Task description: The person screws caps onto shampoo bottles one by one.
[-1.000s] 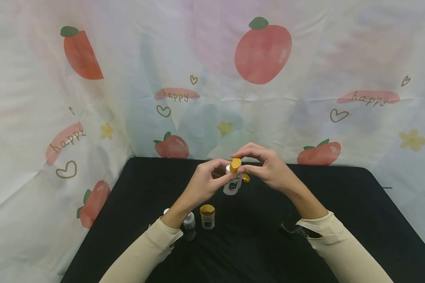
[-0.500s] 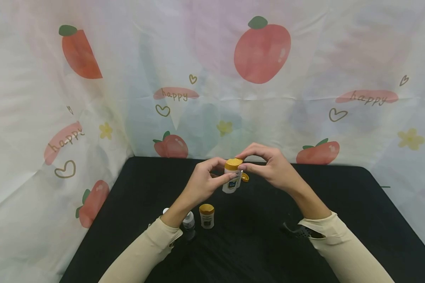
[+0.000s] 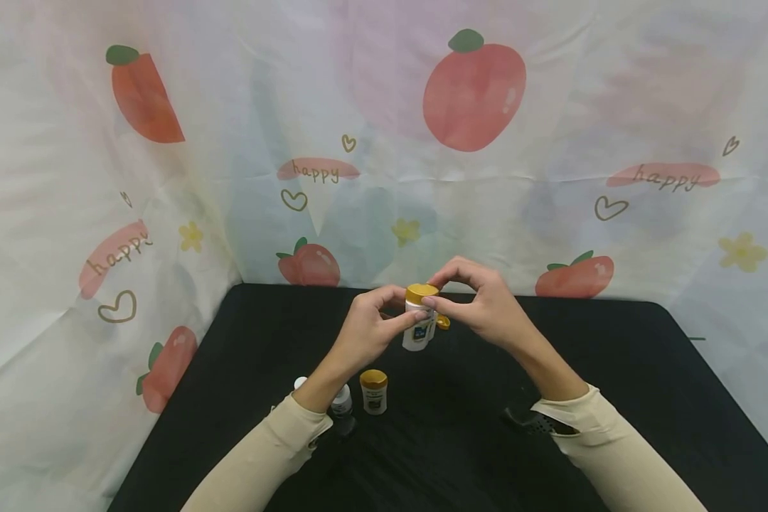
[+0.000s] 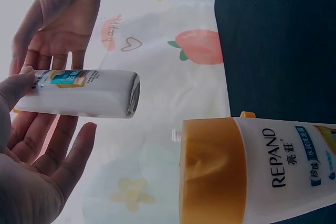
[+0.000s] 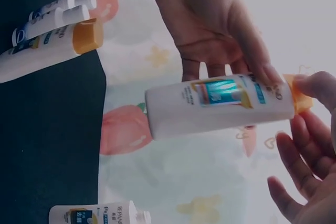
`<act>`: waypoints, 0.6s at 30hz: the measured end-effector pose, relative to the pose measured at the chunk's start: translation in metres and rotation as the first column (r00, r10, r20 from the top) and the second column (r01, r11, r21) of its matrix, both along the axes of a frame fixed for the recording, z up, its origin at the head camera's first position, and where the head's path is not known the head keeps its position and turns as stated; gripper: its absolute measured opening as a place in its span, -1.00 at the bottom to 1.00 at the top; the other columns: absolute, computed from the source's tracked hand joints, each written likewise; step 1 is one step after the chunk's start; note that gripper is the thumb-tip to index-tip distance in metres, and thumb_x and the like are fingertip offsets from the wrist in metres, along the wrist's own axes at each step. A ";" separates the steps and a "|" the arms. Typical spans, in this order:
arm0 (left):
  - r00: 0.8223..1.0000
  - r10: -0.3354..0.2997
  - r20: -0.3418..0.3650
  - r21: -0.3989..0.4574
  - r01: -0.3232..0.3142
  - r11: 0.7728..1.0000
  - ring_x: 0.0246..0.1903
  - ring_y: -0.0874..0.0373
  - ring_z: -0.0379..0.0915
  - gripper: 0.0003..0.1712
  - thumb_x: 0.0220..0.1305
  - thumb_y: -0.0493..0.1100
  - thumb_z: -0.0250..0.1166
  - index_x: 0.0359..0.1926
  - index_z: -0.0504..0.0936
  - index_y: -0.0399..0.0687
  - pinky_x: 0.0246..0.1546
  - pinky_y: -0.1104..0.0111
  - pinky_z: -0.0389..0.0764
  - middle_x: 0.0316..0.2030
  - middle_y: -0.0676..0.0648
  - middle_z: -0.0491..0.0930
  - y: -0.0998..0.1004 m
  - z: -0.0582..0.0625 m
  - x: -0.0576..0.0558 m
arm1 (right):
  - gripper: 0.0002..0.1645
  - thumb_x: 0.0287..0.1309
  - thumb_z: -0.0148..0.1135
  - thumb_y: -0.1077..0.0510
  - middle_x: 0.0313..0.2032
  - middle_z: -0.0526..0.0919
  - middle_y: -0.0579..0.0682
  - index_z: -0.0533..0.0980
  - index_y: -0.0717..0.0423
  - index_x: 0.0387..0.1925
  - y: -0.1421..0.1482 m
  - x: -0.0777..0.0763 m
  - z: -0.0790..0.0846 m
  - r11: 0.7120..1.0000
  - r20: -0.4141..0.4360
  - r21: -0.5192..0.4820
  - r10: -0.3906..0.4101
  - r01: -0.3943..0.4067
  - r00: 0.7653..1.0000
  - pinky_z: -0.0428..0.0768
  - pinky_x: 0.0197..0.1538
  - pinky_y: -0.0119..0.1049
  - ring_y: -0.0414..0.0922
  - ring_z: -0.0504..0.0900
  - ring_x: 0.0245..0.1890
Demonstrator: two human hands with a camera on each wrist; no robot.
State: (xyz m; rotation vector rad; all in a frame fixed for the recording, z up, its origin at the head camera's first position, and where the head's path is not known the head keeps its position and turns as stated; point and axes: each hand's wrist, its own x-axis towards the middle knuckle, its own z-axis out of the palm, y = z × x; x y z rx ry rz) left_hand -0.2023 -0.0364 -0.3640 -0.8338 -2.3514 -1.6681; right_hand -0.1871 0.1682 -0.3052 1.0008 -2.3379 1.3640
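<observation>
my l hand (image 3: 370, 327) grips the white btl (image 3: 415, 336) & my r hand (image 3: 486, 304) pinches its yellow cap (image 3: 417, 294), above the counter (image 3: 461, 448).

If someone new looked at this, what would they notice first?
Probably the large red fruit print high on the backdrop. Next, the yellow-capped white bottle held up over the black table: the left hand grips its body while the right hand pinches its cap.

Smooth plastic bottle (image 5: 220, 119), shiny label (image 5: 224, 93), creased cloth backdrop (image 3: 371, 99)
</observation>
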 end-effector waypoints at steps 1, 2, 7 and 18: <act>1.000 0.004 -0.006 0.003 -0.004 1.000 -0.23 0.30 0.57 -0.71 0.15 0.03 0.39 -0.14 0.65 0.05 -0.19 0.32 0.63 -0.26 0.10 0.65 0.000 0.000 0.000 | -0.78 0.05 0.38 0.32 -0.25 0.59 -0.01 0.56 0.15 -0.22 -0.002 0.001 0.000 1.000 0.003 -0.001 -0.017 0.017 1.000 0.50 0.06 -0.33 -0.18 0.57 -0.17; 1.000 0.010 -0.011 0.006 -0.010 1.000 -0.23 0.31 0.57 -0.71 0.15 0.04 0.39 -0.14 0.65 0.05 -0.19 0.31 0.63 -0.26 0.10 0.66 0.000 0.000 0.000 | -0.78 0.05 0.38 0.32 -0.26 0.58 -0.02 0.56 0.15 -0.22 -0.003 0.001 -0.001 0.999 -0.001 0.000 -0.033 0.033 0.999 0.50 0.06 -0.32 -0.18 0.57 -0.17; 0.999 0.038 -0.030 0.008 -0.038 0.999 -0.22 0.31 0.57 -0.69 0.14 0.06 0.39 -0.14 0.66 0.05 -0.18 0.27 0.64 -0.26 0.10 0.65 0.002 0.000 0.001 | -0.79 0.05 0.39 0.28 -0.27 0.58 -0.05 0.55 0.11 -0.25 -0.007 -0.001 -0.008 0.996 -0.018 -0.035 -0.086 0.085 0.996 0.48 0.06 -0.30 -0.19 0.55 -0.19; 1.000 -0.009 0.027 0.018 0.009 1.000 -0.18 0.21 0.58 -0.66 0.22 -0.07 0.34 0.01 0.62 -0.05 -0.09 0.29 0.62 -0.22 0.00 0.66 -0.001 0.013 0.011 | -0.65 0.11 0.34 0.30 -0.10 0.56 -0.07 0.52 -0.02 -0.06 0.007 -0.024 -0.031 0.989 0.071 -0.111 0.104 -0.096 0.992 0.49 0.17 -0.18 -0.10 0.56 0.00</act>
